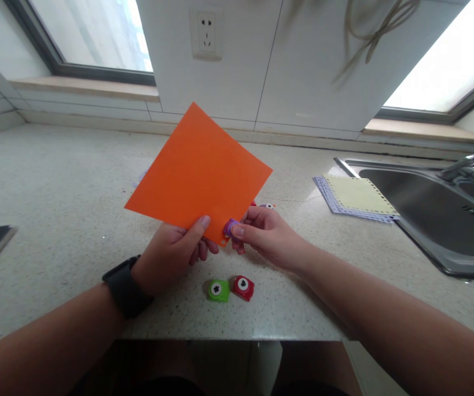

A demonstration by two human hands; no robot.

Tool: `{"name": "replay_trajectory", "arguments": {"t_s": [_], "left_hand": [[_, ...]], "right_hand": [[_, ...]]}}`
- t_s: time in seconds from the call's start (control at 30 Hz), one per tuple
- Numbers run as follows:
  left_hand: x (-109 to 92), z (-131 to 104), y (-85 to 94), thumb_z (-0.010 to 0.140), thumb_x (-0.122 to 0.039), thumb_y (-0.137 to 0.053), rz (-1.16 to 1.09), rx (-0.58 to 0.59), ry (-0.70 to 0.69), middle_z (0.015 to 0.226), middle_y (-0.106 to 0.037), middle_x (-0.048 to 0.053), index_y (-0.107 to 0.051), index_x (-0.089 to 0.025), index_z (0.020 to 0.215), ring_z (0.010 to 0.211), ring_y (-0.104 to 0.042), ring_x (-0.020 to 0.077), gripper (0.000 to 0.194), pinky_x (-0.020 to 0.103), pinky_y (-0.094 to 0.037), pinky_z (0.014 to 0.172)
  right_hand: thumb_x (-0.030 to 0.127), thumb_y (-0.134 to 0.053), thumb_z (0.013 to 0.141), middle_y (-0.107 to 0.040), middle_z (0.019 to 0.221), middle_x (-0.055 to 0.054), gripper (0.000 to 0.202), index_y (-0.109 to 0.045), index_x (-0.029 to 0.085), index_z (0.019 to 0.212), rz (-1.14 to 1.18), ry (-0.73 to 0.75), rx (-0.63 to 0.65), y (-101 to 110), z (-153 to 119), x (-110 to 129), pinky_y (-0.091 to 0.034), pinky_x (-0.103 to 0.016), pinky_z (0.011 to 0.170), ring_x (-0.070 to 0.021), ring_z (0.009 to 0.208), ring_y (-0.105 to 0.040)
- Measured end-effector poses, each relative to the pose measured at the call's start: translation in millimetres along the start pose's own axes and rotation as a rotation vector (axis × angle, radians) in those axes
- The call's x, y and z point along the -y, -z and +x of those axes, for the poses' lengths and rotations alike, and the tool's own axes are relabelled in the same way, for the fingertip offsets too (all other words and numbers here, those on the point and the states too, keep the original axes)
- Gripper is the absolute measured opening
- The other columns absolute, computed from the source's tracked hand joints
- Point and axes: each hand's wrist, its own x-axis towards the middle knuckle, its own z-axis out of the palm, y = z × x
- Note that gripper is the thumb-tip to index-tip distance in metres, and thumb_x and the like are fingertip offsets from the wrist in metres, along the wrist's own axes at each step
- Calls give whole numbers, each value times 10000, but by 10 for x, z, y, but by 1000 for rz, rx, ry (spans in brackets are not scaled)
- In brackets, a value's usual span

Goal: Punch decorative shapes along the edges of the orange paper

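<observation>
while paper (199, 173) in left (173, 250), punch (229, 226) in right (272, 235)

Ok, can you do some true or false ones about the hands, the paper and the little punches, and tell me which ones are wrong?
1. The left hand holds the orange paper. True.
2. The green punch lies beside a red punch on the counter. True.
3. The right hand holds the green punch. False: it holds the purple punch, at the orange paper's edge.
4. The right wrist wears a watch. False: the black watch is on the left wrist.
5. A pale yellow sheet lies on top of the stack by the sink. True.
</observation>
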Motion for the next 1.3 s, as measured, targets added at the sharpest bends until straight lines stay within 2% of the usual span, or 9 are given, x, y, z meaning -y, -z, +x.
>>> {"name": "replay_trajectory", "arguments": {"t_s": [0.87, 1.1, 1.3], "left_hand": [[7, 4, 19, 972, -472, -520, 1, 73, -10, 595, -698, 37, -668, -168, 677, 457, -527, 118, 449, 236, -419, 433], [-7, -24, 42, 979, -465, -506, 44, 133, -43, 607, -700, 35, -687, -171, 676, 480, -537, 118, 459, 232, -422, 445], [15, -8, 38, 983, -464, -512, 24, 177, -45, 649, -727, 36, -708, -178, 726, 511, -558, 122, 432, 227, -435, 464]], "right_hand": [[367, -845, 791, -662, 695, -10, 281, -692, 133, 824, 16, 13, 34, 15, 26, -23, -454, -212, 489, -94, 547, -579], [381, -844, 768, -631, 686, 3, 308, -674, 126, 808, 22, 26, 41, -15, 16, -13, -414, -210, 449, -77, 511, -511], [346, -801, 821, -633, 708, 10, 237, -683, 141, 843, 22, 74, 85, -21, 13, -10, -388, -195, 431, -60, 496, -472]]}}
